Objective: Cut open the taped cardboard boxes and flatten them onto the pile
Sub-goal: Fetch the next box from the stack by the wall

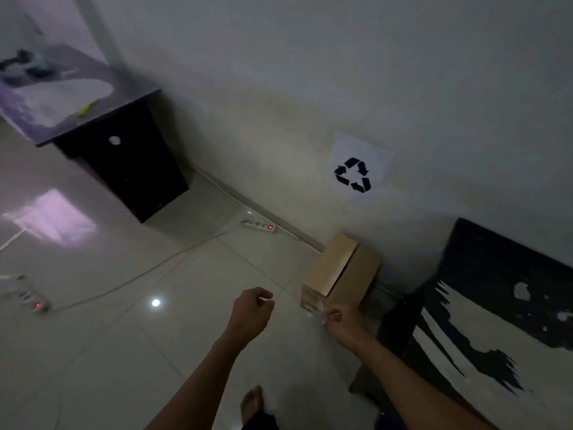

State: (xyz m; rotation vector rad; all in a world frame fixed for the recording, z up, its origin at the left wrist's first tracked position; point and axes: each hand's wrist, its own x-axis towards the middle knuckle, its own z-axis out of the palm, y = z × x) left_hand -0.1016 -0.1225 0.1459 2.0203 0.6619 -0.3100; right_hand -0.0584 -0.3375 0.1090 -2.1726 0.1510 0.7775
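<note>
Nearest the camera, a bare foot (251,401) stands on the glossy pale tiled floor (130,336), and two bare forearms reach forward from the bottom edge. The left hand (252,310) hangs above the floor with its fingers loosely curled; its grip seems to hold nothing, though a thin pale line near the fingertips is too faint to identify. The right hand (342,322) has its grip pinched on a strip of clear, shiny tape (313,302), which runs from the fingers up to the lower near corner of the plain brown cardboard box (341,268).

That box lies just beyond and slightly above the right hand's grip, on the floor where it meets the wall. Its faces are smooth and unprinted; one top flap appears raised, and what is inside cannot be seen. To the right of the box leans a dark slab with peeling black-and-white surface (483,330).

Farther along the wall's foot lies a white power strip with a glowing red switch (259,225), its cable trailing across the floor to a second power strip (32,301) near the left edge. On the wall above the box hangs a white paper sheet printed with a black recycling symbol (356,169). Farthest left stands a dark table (121,150) carrying blurred pale items.
</note>
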